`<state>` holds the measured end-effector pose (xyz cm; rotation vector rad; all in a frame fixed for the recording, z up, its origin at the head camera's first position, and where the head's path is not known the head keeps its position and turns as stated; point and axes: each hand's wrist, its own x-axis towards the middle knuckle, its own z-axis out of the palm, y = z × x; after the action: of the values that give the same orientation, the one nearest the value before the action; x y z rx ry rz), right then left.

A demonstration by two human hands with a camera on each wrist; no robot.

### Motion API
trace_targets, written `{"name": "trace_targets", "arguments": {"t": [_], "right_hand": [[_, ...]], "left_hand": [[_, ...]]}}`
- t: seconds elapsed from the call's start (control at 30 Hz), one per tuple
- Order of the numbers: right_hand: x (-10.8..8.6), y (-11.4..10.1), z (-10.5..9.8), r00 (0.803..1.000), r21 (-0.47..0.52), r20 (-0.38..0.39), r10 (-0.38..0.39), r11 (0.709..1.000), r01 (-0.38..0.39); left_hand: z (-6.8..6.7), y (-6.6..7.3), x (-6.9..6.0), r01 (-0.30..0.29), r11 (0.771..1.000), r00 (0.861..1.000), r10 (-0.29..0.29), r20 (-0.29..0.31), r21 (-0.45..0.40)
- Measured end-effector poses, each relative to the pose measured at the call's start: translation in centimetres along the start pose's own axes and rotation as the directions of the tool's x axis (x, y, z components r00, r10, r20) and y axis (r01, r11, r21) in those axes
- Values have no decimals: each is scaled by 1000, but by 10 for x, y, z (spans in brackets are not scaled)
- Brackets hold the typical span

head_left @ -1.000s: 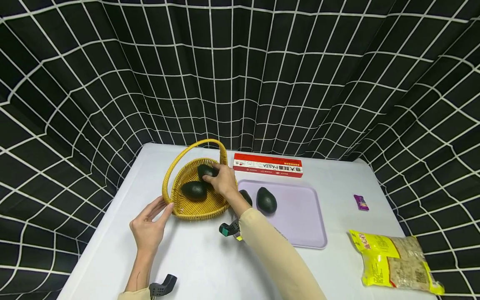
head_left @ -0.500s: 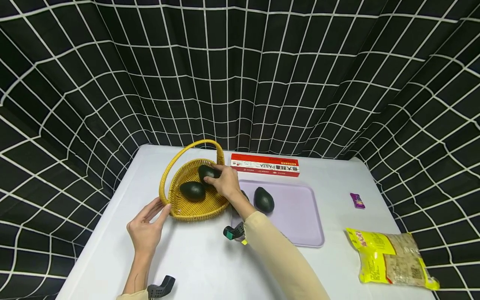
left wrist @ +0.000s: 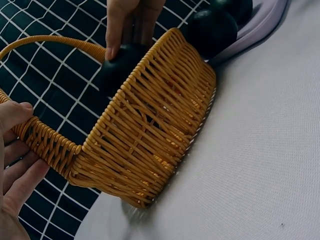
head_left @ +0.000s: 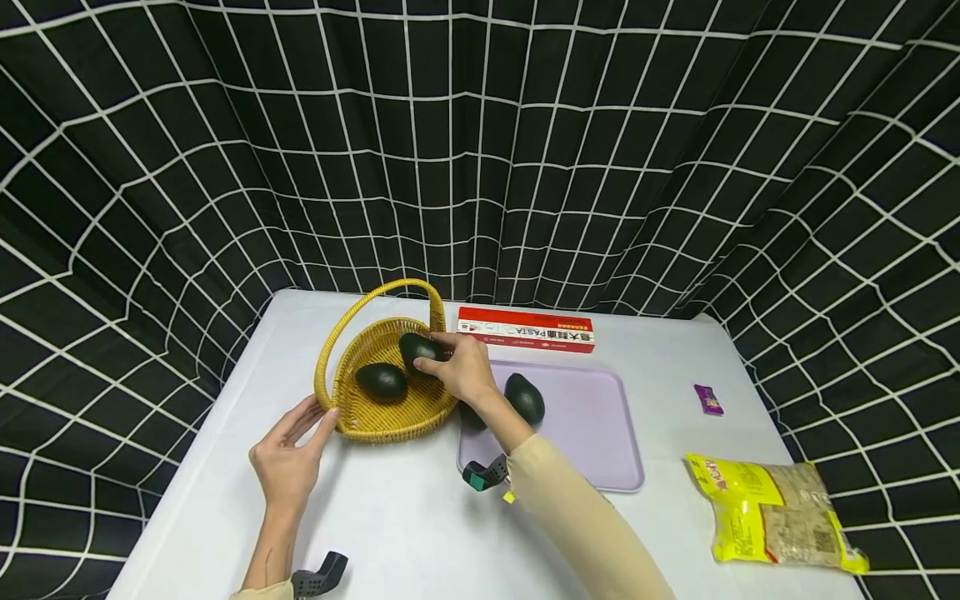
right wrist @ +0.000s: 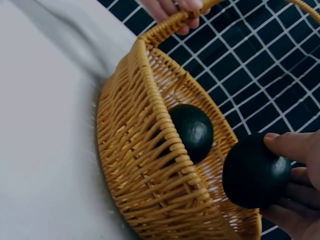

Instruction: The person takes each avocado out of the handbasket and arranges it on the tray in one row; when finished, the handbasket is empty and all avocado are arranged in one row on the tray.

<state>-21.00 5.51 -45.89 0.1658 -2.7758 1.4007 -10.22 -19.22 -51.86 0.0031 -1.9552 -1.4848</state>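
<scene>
Slightly rightward across the basket (head_left: 397, 435), compared with half a second ago, the right hand (head_left: 465, 368) and its held avocado (head_left: 420, 352) have shifted; the left hand (head_left: 288, 458) stays at the handle (head_left: 322, 367).

Between thumb and fingers, the right hand grips the held avocado near the right rim, left of centre in the head view. From that hand the fruit lies to the left, its long axis running roughly from upper left to lower right. Farther left, the second avocado (head_left: 381, 382) rests inside the basket, lying nearly crosswise; the right wrist view shows a gap between the two. Whether the held avocado touches the weave cannot be told.

Thumb and fingers of the left hand hold the handle's base at the basket's lower left, so the right hand is much nearer the fruit.

On the white table (head_left: 405, 533), a lilac tray (head_left: 596, 442) sits right of the basket with two more avocados, one (head_left: 525, 398) plain to see, one (head_left: 471, 417) partly behind the forearm. Beyond are a pasta box (head_left: 525, 330), a purple packet (head_left: 708, 399) and, lower right, a yellow bag (head_left: 780, 517). Dark gridded cloth (head_left: 600, 125) surrounds everything.
</scene>
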Motion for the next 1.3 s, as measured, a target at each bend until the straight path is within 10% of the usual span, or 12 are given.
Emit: {"name": "trace_targets", "arguments": {"t": [1.3], "right_hand": [[-47,65,-106,939,135,-228,259,963,-234]], "left_hand": [[-2,0,1,17,1000,1000,-18,11,15]]}}
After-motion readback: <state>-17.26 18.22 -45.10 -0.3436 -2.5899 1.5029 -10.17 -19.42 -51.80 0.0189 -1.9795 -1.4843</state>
